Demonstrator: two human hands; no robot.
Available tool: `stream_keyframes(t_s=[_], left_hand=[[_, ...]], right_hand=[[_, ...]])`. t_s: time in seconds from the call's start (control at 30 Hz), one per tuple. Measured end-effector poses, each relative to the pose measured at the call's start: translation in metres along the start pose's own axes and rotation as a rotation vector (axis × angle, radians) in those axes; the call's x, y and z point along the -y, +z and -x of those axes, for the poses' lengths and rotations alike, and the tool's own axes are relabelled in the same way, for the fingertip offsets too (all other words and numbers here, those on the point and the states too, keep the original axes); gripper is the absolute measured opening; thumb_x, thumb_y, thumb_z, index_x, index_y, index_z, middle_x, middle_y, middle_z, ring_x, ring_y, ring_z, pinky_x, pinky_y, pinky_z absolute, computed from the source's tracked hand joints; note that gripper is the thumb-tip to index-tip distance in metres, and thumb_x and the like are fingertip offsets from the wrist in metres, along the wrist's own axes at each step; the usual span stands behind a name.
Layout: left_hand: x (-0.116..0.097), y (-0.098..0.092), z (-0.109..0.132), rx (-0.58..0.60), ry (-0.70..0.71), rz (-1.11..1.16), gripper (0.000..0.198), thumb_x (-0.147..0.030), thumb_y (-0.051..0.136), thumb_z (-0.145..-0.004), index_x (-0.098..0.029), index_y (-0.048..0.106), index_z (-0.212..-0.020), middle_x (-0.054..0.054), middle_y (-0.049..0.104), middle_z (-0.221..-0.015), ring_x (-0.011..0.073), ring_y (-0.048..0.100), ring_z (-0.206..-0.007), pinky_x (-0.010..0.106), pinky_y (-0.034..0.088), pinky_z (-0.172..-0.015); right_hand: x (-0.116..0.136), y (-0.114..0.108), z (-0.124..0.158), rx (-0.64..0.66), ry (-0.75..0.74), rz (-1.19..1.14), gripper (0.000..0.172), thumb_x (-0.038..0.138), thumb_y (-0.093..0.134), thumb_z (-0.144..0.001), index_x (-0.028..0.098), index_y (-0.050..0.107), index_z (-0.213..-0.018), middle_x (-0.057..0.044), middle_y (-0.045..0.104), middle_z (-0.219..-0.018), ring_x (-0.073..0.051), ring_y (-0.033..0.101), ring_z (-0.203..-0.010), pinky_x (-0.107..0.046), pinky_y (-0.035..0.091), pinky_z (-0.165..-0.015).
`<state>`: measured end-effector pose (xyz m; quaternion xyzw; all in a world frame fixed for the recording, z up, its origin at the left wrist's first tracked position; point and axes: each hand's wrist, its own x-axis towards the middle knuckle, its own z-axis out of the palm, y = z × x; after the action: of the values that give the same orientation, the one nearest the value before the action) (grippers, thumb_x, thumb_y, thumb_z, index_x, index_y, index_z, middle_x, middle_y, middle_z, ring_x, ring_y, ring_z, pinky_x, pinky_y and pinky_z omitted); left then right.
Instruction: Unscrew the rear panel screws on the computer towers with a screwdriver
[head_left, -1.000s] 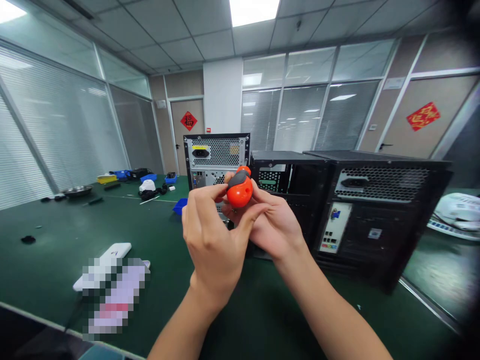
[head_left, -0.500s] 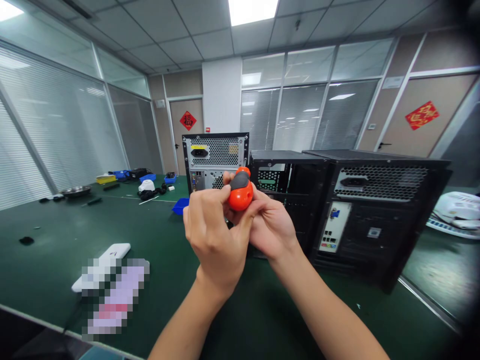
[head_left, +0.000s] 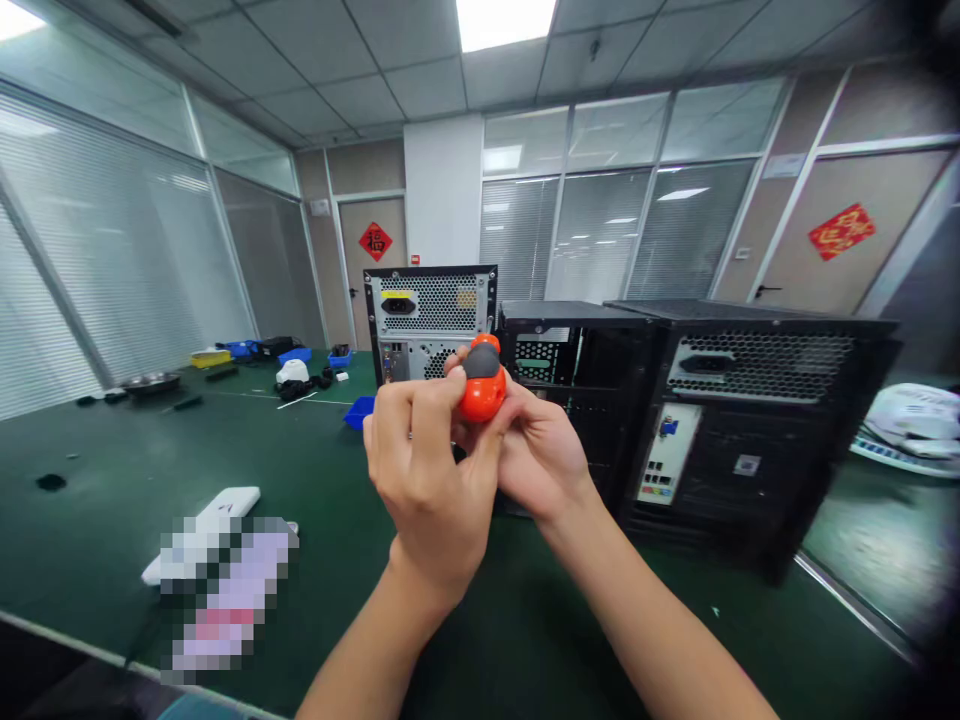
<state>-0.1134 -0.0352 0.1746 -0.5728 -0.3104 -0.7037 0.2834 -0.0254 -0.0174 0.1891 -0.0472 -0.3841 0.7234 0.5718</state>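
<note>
The left hand [head_left: 431, 470] pinches the handle [head_left: 482, 392], orange with a grey band, its bent fingers against the left side. The right hand [head_left: 547, 455] is closed round the handle from the right, most of its fingers hidden. The handle is held up over the table [head_left: 322, 520], on the near side of the left PC [head_left: 431, 300] and middle PC [head_left: 600, 400]; the right PC [head_left: 724, 450] stands beside them. At near left lie a white slab [head_left: 236, 502] and a purple one [head_left: 262, 555], both partly pixelated
</note>
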Motion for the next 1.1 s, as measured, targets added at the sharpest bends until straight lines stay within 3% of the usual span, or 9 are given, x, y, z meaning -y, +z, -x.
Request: stream_keyframes(t_s=[0.3, 0.6, 0.87, 1.1], left_hand=[[0.0018, -0.0008, 0.0004, -0.007, 0.006, 0.000, 0.029, -0.031, 0.071, -0.071, -0.017, 0.059, -0.093, 0.002, 0.058, -0.078, 0.0139, 0.053, -0.072, 0.027, 0.039, -0.064], [0.0015, -0.0024, -0.0014, 0.021, 0.022, 0.026, 0.024, -0.023, 0.067, -0.075, -0.018, 0.060, -0.097, 0.002, 0.061, -0.081, 0.0141, 0.056, -0.075, 0.028, 0.043, -0.072], [0.0026, -0.0041, -0.0013, 0.036, 0.026, 0.042, 0.026, -0.019, 0.067, -0.075, -0.017, 0.061, -0.100, 0.003, 0.063, -0.084, 0.0152, 0.057, -0.078, 0.029, 0.043, -0.074], [0.0023, -0.0058, -0.0031, 0.051, 0.033, 0.025, 0.027, -0.017, 0.067, -0.074, -0.018, 0.062, -0.101, 0.004, 0.066, -0.087, 0.0154, 0.058, -0.077, 0.030, 0.043, -0.074]], right_hand=[[-0.0013, 0.0004, 0.0001, -0.012, 0.002, -0.011, 0.025, 0.019, 0.040, -0.087, 0.020, 0.063, -0.096, -0.002, 0.068, -0.088, -0.014, 0.063, -0.095, -0.038, 0.048, -0.097], [-0.0004, 0.0002, 0.0010, 0.001, -0.008, 0.015, 0.023, 0.017, 0.043, -0.085, 0.019, 0.064, -0.092, -0.002, 0.068, -0.090, -0.013, 0.062, -0.094, -0.033, 0.049, -0.094], [0.0012, 0.0045, 0.0013, -0.020, 0.021, -0.077, 0.035, 0.014, 0.031, -0.091, 0.016, 0.066, -0.087, -0.002, 0.067, -0.082, -0.004, 0.062, -0.080, -0.008, 0.050, -0.068], [0.0011, 0.0004, 0.0043, 0.029, 0.012, -0.046, 0.032, 0.018, 0.036, -0.092, 0.016, 0.067, -0.083, -0.001, 0.069, -0.079, -0.003, 0.062, -0.077, -0.006, 0.049, -0.068]])
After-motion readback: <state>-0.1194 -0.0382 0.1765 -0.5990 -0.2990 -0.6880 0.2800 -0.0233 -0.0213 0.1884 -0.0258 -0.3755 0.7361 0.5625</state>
